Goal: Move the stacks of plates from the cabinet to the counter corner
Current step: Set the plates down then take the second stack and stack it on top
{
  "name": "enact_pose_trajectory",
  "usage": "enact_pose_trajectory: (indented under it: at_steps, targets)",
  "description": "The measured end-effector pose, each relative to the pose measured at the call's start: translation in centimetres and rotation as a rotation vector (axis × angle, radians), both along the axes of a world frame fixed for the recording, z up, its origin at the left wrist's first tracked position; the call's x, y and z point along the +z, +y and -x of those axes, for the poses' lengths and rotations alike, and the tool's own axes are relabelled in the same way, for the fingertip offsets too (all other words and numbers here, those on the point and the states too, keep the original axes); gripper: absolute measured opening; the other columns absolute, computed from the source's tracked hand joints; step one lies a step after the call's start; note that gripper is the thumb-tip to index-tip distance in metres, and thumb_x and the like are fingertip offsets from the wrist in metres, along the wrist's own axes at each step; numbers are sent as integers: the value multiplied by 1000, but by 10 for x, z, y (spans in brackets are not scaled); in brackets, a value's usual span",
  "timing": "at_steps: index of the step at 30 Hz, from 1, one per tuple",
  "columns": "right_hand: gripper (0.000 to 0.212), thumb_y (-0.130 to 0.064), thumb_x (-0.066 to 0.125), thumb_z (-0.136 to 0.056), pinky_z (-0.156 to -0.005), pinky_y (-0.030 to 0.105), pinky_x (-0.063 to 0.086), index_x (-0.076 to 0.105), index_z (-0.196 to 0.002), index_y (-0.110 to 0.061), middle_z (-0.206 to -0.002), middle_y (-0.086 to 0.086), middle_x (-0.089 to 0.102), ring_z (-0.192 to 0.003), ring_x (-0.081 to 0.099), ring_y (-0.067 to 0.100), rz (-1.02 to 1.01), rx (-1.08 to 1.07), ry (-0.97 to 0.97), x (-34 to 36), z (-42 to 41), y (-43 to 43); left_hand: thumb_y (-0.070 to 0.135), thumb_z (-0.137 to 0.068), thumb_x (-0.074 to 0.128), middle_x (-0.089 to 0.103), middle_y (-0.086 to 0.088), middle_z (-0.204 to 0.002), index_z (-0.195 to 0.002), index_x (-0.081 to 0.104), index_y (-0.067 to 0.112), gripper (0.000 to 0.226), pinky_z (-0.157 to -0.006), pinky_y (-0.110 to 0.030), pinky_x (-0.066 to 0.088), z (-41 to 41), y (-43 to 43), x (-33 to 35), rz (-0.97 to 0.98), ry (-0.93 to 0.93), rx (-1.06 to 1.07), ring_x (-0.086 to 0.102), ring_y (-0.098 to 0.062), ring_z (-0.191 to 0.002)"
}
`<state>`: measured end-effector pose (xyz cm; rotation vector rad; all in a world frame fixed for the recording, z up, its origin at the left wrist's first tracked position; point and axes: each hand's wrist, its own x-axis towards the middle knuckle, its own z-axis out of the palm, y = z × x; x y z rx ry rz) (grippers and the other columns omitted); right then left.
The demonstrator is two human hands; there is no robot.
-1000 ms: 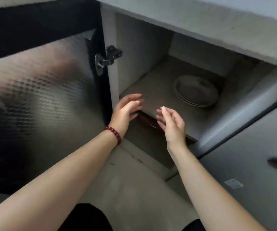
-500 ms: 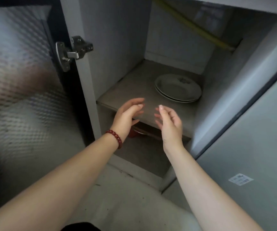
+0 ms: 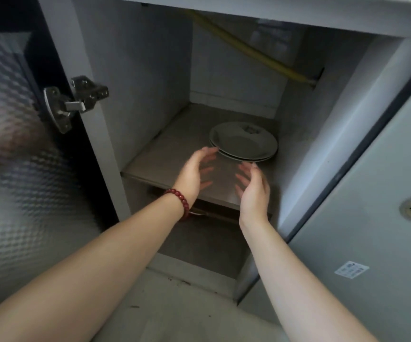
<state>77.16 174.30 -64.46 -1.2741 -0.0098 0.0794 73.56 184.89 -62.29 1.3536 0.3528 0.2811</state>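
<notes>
The left hand and right hand were held wide and empty before the plate stack, best gripped under opposite rims.

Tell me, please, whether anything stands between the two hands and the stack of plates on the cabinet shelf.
Nothing visible does. The left hand and right hand hover open over the bare front of the shelf, and the stack of plates sits just beyond them, with the cabinet door swung clear to the left.
</notes>
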Motion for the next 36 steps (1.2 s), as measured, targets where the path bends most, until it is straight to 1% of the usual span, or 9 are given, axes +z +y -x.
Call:
enact_pose_trajectory:
  at_steps: [2, 5, 12, 17, 21, 25, 29, 33, 36]
  targets:
    - [33, -34, 30, -98, -94, 30, 43, 61, -107, -24, -122, 1, 61, -110, 57, 13, -11, -7, 13, -1, -3, -4, 52, -95, 21, 44, -2, -141, -129, 51, 26, 52, -100, -45, 34, -8, 1, 0, 57, 29, -23, 42, -26, -127]
    - [39, -38, 22, -99, -99, 31, 39, 60, -104, -30, -128, -1, 57, -114, 53, 11, -22, -10, 18, -4, -4, -8, 61, -91, 13, 37, -2, -148, -135, 45, 27, 63, -97, -45, 33, -17, 1, -2, 75, 34, -41, 37, -29, -132]
    - [41, -43, 20, -98, -109, 36, 32, 54, -116, -30, -137, -1, 48, -124, 45, 12, -23, -25, 43, -3, -14, -3, 66, -89, 16, 31, -3, -151, -138, 41, 28, 67, -102, -47, 32, -39, -3, -5, 145, 57, -61, 34, -27, -134]
    - [37, -46, 20, -97, -110, 36, 29, 52, -113, -35, -133, -5, 49, -124, 43, 10, 11, -25, 56, -4, -24, 5, 63, -90, 14, 30, -4, -151, -141, 36, 25, 67, -108, -47, 26, -54, -2, -3, 109, 63, -79, 28, -22, -138]
    - [38, -47, 19, -97, -108, 35, 31, 52, -114, -36, -124, -8, 48, -115, 45, 9, 16, -27, 67, -10, -29, 4, 67, -88, 14, 30, -4, -152, -142, 33, 25, 71, -108, -52, 23, -69, 2, -5, 233, 87, -67, 27, -25, -139]
    - [38, -46, 19, -98, -108, 37, 32, 52, -113, -36, -126, -7, 49, -114, 46, 9, 16, -44, 73, -15, -34, 3, 70, -86, 15, 28, 0, -153, -143, 30, 29, 72, -107, -51, 26, -79, 9, -12, 249, 82, -64, 27, -24, -138]
    - [41, -44, 20, -98, -109, 36, 31, 52, -119, -32, -128, -5, 49, -120, 45, 11, 2, -49, 92, -15, -39, 7, 66, -87, 22, 33, 0, -150, -145, 28, 29, 69, -98, -41, 33, -87, 12, -12, 176, 75, -50, 35, -23, -134]
    - [44, -45, 20, -98, -100, 32, 33, 51, -125, -31, -125, -7, 49, -111, 46, 8, -6, -24, 90, -16, -40, 8, 61, -89, 31, 37, -3, -148, -144, 29, 26, 66, -100, -45, 37, -98, 12, -10, 161, 117, -4, 38, -25, -132]
    - [42, -43, 19, -98, -103, 34, 33, 52, -122, -31, -123, -6, 49, -109, 46, 9, -17, -22, 85, -17, -41, 6, 62, -88, 33, 35, -6, -149, -145, 27, 23, 70, -101, -44, 36, -101, 13, -11, 206, 159, -25, 37, -28, -132]
